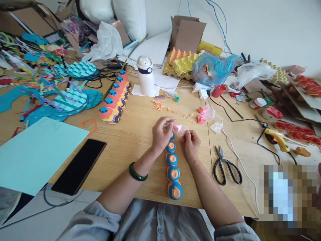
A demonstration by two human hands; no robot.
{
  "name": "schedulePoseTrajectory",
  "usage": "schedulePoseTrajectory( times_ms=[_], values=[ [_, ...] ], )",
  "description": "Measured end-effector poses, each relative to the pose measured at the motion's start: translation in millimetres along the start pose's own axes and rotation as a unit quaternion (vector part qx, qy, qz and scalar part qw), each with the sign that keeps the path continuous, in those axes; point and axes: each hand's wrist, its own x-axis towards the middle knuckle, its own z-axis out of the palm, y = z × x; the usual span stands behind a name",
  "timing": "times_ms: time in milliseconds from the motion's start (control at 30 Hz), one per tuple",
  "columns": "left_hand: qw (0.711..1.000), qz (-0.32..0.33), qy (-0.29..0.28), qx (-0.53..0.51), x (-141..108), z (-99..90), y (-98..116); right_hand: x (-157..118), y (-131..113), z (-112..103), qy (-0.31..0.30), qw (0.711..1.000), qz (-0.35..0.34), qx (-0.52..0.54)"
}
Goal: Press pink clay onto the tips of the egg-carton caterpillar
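Note:
A small clear plastic bag point(184, 130) with something pink in it is stretched between my two hands. My left hand point(160, 134) is closed at its pink end, the fingertips partly hidden. With thumb and fingers, my right hand point(192, 144) pinches the bag's other end. Beneath and between the hands lies a row of egg-carton cups point(171, 159), coated blue and orange, with an orange round on each visible cup. Its far end is partly covered by my left hand. To the right, pink lumps point(201, 119) lie by another clear bag point(209, 113).
Black-handled scissors point(227, 167) lie on the right, near a white cable point(232, 147) and a yellow glue gun point(278, 139). A phone point(79, 166) and light-blue sheet point(42, 150) are on the left. Beyond stand a painted carton strip point(116, 98) and white bottle point(145, 78).

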Motion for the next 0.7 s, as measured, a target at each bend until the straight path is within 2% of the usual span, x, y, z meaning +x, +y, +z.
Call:
schedulePoseTrajectory(
  times_ms=[100, 233, 333, 533, 700],
  values=[
    [0.992, -0.001, -0.07, 0.109, 42.6, -3.5, -12.4, 3.6, 2.1, 1.4, 0.002, 1.0, 0.008, 0.003],
    [0.94, 0.002, -0.126, 0.318, 112.5, -2.4, -37.7, 5.9, 0.6, 0.8, 0.021, 1.0, 0.007, 0.017],
    [0.925, 0.015, -0.145, 0.351, 150.0, 7.4, -53.4, 6.1, -1.6, -0.6, 0.032, 0.999, -0.017, 0.019],
    [0.902, 0.042, -0.249, 0.35, 187.8, 36.4, -78.1, 5.9, -5.5, -1.9, 0.035, 0.999, -0.022, -0.004],
    [0.886, 0.038, -0.308, 0.345, 207.3, 49.5, -90.5, 5.9, -5.3, -3.1, 0.016, 1.0, -0.012, -0.024]
  ],
)
